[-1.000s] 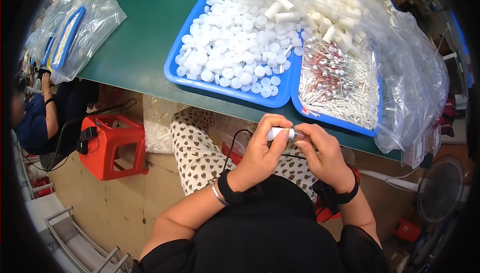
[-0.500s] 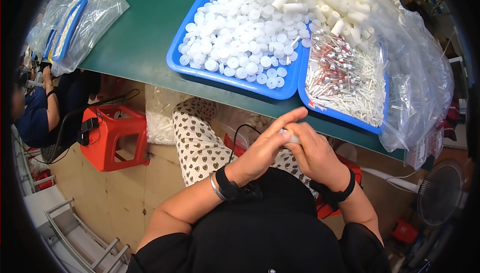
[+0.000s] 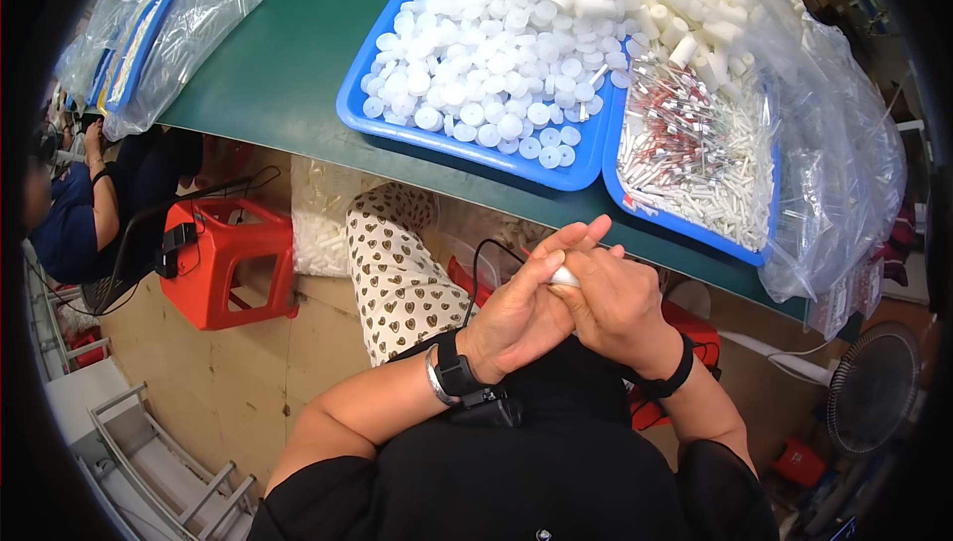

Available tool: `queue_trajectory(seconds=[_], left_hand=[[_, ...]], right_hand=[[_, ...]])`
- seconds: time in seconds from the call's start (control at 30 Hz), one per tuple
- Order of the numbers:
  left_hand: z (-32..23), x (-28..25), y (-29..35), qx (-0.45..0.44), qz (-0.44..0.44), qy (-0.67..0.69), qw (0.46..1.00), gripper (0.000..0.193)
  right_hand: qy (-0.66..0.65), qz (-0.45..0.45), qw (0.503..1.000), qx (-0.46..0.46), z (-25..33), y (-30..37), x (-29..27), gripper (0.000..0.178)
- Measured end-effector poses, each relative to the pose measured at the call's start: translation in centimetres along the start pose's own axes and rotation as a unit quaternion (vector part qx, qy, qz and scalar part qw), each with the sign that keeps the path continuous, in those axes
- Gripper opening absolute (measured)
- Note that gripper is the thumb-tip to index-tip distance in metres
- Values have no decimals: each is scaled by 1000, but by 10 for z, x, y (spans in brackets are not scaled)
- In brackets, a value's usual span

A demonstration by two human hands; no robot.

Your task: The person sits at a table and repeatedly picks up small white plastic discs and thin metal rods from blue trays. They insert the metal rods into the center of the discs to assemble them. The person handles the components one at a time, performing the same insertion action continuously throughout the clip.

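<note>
My hands meet above my lap, just short of the table edge. Between them is a small white cylindrical piece (image 3: pixel 564 276), mostly covered by fingers. My left hand (image 3: pixel 521 313) presses its thumb against the piece while its other fingers stretch forward beneath. The fingers of my right hand (image 3: pixel 627 308) are curled round the same piece from the right. Beyond my hands stands a blue tray (image 3: pixel 556 177) heaped with translucent white discs (image 3: pixel 476 84). To its right, a smaller blue tray (image 3: pixel 685 228) holds thin white tubes (image 3: pixel 660 179) and red-and-silver pins (image 3: pixel 680 109).
White foam-like cylinders (image 3: pixel 685 30) and a clear plastic bag (image 3: pixel 834 144) lie behind the trays on the green table (image 3: pixel 268 74). A red stool (image 3: pixel 218 283) stands at left, near a seated person (image 3: pixel 74 213). A fan (image 3: pixel 874 382) is at right.
Both hands have shifted slightly left. The right fingers have closed further round the white piece, and my left fingers have spread and turned palm upward. The view has tilted a little.
</note>
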State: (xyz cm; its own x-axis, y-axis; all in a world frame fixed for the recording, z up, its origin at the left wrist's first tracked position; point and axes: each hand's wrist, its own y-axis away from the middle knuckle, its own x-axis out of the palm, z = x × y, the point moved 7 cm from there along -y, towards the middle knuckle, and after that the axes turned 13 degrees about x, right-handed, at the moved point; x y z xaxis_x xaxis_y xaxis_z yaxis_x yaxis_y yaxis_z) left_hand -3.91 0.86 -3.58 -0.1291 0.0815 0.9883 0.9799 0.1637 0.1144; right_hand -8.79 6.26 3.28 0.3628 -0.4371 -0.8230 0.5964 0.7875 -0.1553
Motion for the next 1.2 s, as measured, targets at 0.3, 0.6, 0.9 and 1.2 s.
queue_trajectory(seconds=[0.3,0.6,0.9,1.2], left_hand=[[-12,-3,-5,-11,-17,-108,994,55],[-5,-13,2,21,-23,-133,991,50],[-12,-16,6,7,-9,-271,963,68],[-21,-40,18,-63,-31,-242,968,66]], right_hand=[[-82,-38,995,41,-6,-2,8,31],[-80,-9,992,100,1,5,25,21],[-218,41,954,202,-10,4,34,17],[-632,280,589,419,-30,26,79,41]])
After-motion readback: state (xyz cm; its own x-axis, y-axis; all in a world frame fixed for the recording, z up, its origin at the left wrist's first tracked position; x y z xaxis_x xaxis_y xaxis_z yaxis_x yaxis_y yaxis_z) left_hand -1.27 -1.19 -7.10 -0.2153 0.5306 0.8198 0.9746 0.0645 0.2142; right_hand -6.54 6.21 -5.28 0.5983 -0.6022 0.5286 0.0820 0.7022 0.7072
